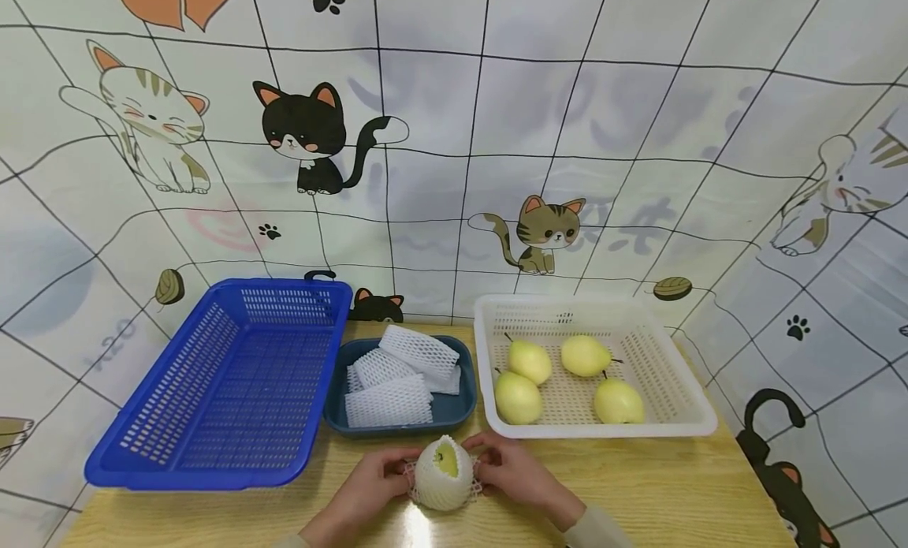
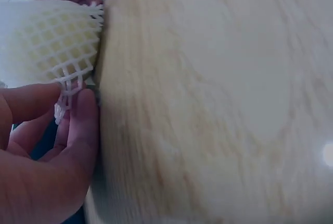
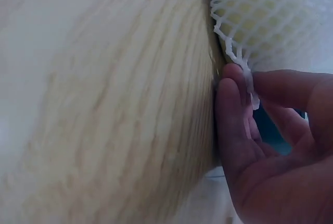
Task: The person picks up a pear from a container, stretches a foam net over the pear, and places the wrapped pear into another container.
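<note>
A yellow-green pear (image 1: 446,459) stands on the table near its front, wrapped in a white foam net sleeve (image 1: 441,493) with its top showing through the opening. On the left, my left hand (image 1: 372,485) pinches the net's lower edge between thumb and fingers. My right hand (image 1: 516,475) pinches the opposite edge in the same way. Both wrist views show the net stretched out from the pear at the fingertips, with the foam net (image 2: 65,41) in the left one and the foam net (image 3: 260,21) in the right one.
Behind the hands, a dark teal tray (image 1: 400,432) holds several folded foam nets (image 1: 390,402). A blue basket (image 1: 241,406) stands at the left. At the right, a white basket (image 1: 667,374) holds several bare pears (image 1: 518,398). A cat-patterned sheet (image 1: 433,177) hangs behind the wooden table (image 1: 674,493).
</note>
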`<state>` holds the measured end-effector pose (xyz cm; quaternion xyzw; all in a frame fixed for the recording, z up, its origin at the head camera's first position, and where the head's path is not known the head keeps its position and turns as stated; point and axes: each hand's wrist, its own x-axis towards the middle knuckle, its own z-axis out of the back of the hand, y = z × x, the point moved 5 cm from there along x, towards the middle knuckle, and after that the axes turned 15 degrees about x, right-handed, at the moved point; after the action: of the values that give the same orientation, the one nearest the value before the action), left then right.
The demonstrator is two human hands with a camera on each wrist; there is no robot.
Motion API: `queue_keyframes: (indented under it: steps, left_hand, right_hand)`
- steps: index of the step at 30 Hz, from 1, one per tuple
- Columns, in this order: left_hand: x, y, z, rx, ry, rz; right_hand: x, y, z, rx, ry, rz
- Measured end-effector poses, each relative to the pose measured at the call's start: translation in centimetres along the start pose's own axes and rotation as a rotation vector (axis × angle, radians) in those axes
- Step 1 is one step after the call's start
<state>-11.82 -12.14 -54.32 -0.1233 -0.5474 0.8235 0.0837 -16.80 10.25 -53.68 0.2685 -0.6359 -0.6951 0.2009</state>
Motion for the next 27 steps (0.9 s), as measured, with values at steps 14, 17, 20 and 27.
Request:
queue_keyframes:
  steps: [14, 17, 20, 27]
  left_hand:
    - [0.7, -1.9, -0.2, 0.766, -0.233, -0.163]
    - [0.6, -2.3, -0.6, 0.854, -0.268, -0.194]
    - [0.4, -2.4, -0.9, 0.903, -0.309, -0.242]
    - [0.1, -2.1, -1.2, 0.966, -0.281, -0.237]
  right_hand:
    - [0.3, 1.5, -1.0, -0.470, -0.089, 0.106]
    - [0.4, 1.5, -1.2, -0.530, -0.097, 0.100]
    - [0.5, 1.6, -1.4, -0.595, -0.101, 0.097]
    - [0.4, 1.9, -1.7, -0.724, -0.093, 0.162]
